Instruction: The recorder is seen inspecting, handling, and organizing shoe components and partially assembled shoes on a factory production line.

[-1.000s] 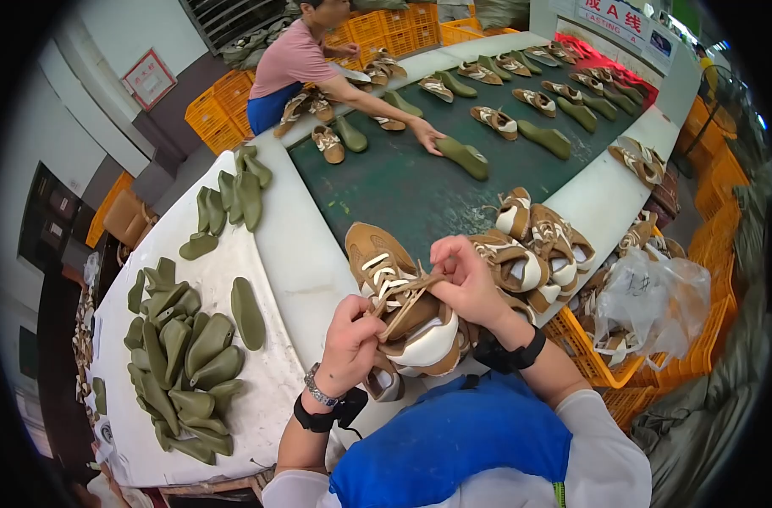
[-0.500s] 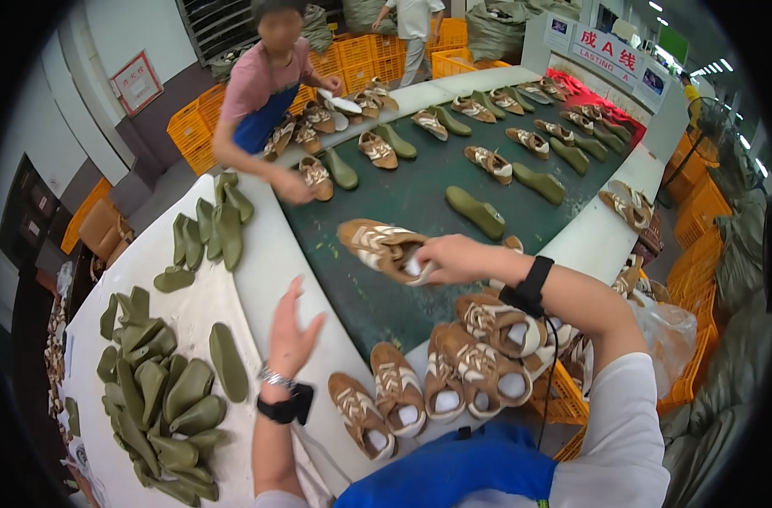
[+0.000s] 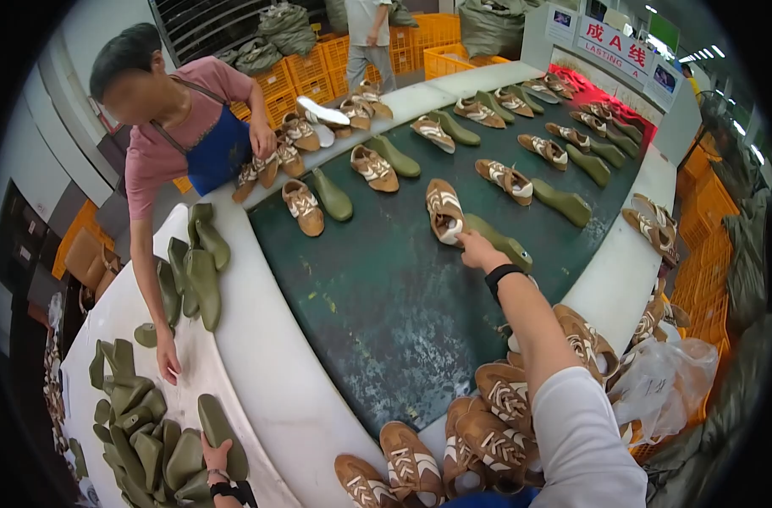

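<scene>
Brown shoe [image 3: 443, 210] farther out on belt [image 3: 377, 296] than before, right hand [image 3: 479, 251] grip apart beside it.

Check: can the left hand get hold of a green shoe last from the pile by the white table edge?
Probably yes. The left hand already rests on a green last at the pile's edge, with nothing lying over it.

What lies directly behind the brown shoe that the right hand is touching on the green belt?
Behind the brown shoe at the right hand, the green belt carries more brown shoes, each paired with a green shoe last. The hand hides part of the shoe's heel.
</scene>
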